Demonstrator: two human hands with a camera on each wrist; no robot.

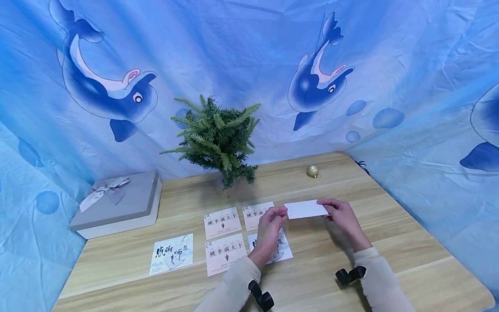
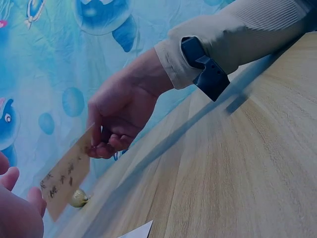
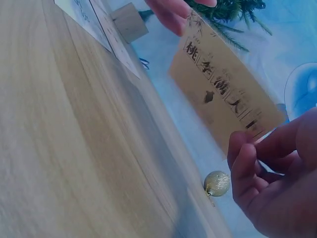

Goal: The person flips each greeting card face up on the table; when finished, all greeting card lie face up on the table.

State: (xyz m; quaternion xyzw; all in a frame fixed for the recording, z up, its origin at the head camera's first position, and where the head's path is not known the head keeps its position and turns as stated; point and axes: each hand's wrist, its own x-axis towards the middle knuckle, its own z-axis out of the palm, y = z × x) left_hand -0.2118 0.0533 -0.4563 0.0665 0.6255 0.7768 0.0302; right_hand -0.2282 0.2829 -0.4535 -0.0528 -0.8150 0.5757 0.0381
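A card [image 1: 306,209] is raised over the right half of the table, its plain white back toward the head view. Its printed face [image 3: 218,89], with dark Chinese characters, shows in both wrist views. My right hand [image 1: 343,216] pinches one end between thumb and fingers. At the opposite end is my left hand [image 1: 270,229], its fingertips right at the card's edge and its fingers apart in the left wrist view. Below the left hand lies a blue-and-white card [image 1: 286,249], partly hidden by it. A pink card [image 1: 251,216] lies just behind.
Two more pink cards, one rear [image 1: 222,223] and one front [image 1: 226,253], and another blue-and-white card [image 1: 171,254] lie further left. A grey gift box [image 1: 121,201] with a ribbon stands back left. Behind the cards are a potted evergreen [image 1: 222,138] and a gold ball [image 1: 312,171].
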